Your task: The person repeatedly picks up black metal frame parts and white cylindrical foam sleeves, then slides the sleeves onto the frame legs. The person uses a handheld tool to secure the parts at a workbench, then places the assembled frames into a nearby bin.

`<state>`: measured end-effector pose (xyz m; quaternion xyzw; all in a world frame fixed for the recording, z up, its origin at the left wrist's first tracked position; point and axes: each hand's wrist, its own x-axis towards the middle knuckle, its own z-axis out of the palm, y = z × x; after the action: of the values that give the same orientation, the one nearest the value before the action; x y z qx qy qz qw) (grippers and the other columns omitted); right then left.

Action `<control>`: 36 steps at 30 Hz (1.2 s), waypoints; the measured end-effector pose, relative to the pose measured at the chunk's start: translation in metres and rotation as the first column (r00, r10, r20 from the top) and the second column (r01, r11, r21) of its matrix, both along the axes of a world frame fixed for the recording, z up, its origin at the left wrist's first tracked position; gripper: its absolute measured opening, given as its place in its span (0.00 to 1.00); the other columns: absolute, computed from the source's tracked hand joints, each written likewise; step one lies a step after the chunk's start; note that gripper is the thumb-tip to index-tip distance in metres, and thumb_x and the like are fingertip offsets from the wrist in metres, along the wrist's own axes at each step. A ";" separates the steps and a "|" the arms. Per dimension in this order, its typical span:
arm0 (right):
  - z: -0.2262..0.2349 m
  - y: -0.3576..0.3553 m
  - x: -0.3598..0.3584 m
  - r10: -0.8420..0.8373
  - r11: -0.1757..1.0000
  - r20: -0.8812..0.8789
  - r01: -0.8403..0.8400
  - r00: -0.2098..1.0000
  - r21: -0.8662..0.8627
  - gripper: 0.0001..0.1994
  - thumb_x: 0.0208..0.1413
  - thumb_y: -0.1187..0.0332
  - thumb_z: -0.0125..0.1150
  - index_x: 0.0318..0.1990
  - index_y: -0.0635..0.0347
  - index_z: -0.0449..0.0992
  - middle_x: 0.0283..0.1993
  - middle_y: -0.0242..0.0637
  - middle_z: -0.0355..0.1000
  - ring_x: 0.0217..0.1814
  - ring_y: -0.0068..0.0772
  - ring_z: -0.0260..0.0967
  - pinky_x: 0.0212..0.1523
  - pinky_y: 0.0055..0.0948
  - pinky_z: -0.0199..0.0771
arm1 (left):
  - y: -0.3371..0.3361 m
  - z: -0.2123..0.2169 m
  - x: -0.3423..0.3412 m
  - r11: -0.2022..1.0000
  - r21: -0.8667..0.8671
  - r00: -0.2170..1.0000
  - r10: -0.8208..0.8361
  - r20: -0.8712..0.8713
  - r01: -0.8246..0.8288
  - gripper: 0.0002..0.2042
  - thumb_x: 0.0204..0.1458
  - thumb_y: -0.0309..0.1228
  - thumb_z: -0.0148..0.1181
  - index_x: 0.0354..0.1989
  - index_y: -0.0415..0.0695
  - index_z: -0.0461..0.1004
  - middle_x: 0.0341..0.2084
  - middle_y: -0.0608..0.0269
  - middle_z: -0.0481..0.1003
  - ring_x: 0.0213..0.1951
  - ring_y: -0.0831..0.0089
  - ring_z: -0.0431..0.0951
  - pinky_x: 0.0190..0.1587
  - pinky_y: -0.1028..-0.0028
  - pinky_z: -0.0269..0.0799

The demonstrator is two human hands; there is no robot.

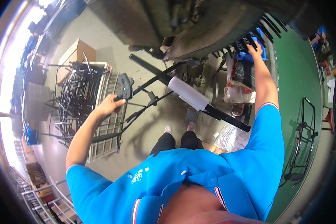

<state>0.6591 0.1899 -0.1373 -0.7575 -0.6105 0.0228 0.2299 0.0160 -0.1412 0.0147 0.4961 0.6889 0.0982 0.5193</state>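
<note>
Two-handed | left hand grips black frame, likely to steady it | right hand at blue bin, grip unclear

From where I stand, the dark fitting at ten o'clock looks matt plastic, the blue bin at two smooth plastic, the white packaging at four crinkled film.

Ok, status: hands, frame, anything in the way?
Left hand gripping black frame. Right hand at blue bin, grip unclear. White-sleeved bar crosses frame in view.
</note>
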 end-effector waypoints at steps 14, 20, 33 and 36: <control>0.105 -0.186 -0.332 0.845 0.530 -0.333 -0.737 0.419 0.419 0.10 0.49 0.70 0.64 0.37 0.66 0.74 0.33 0.37 0.74 0.29 0.24 0.68 0.30 0.25 0.69 | 0.018 -0.019 -0.014 0.991 0.028 0.989 -0.130 -0.068 0.132 0.17 0.53 0.39 0.56 0.18 0.41 0.66 0.11 0.66 0.67 0.15 0.77 0.67 0.19 0.73 0.62; 0.121 -0.210 -0.341 0.687 0.713 -0.215 -0.701 0.694 0.016 0.25 0.42 0.58 0.68 0.46 0.61 0.69 0.37 0.48 0.73 0.36 0.44 0.73 0.33 0.36 0.72 | 0.025 -0.018 -0.019 0.977 0.014 0.974 -0.211 -0.088 0.213 0.15 0.55 0.38 0.54 0.21 0.42 0.63 0.10 0.67 0.66 0.13 0.79 0.66 0.17 0.76 0.62; 0.174 -0.245 -0.346 0.568 0.749 -0.218 -0.609 0.793 -0.262 0.26 0.45 0.66 0.57 0.56 0.52 0.66 0.34 0.50 0.74 0.36 0.49 0.72 0.39 0.41 0.73 | 0.051 0.004 -0.028 0.956 -0.026 0.953 -0.294 -0.074 0.292 0.16 0.56 0.38 0.54 0.20 0.43 0.62 0.10 0.69 0.63 0.12 0.80 0.63 0.15 0.76 0.60; 0.154 -0.223 -0.336 0.603 0.720 -0.314 -0.670 0.733 -0.179 0.25 0.45 0.65 0.58 0.56 0.52 0.67 0.35 0.51 0.73 0.38 0.49 0.72 0.42 0.38 0.73 | 0.061 0.008 -0.031 0.953 -0.066 0.952 -0.299 -0.068 0.295 0.15 0.56 0.37 0.54 0.20 0.43 0.63 0.10 0.70 0.63 0.12 0.80 0.63 0.16 0.76 0.60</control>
<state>0.3230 -0.0334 0.0166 -0.5155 -0.7935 0.2761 0.1681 -0.0151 -0.0805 0.0224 0.5831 0.6285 -0.0191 0.5144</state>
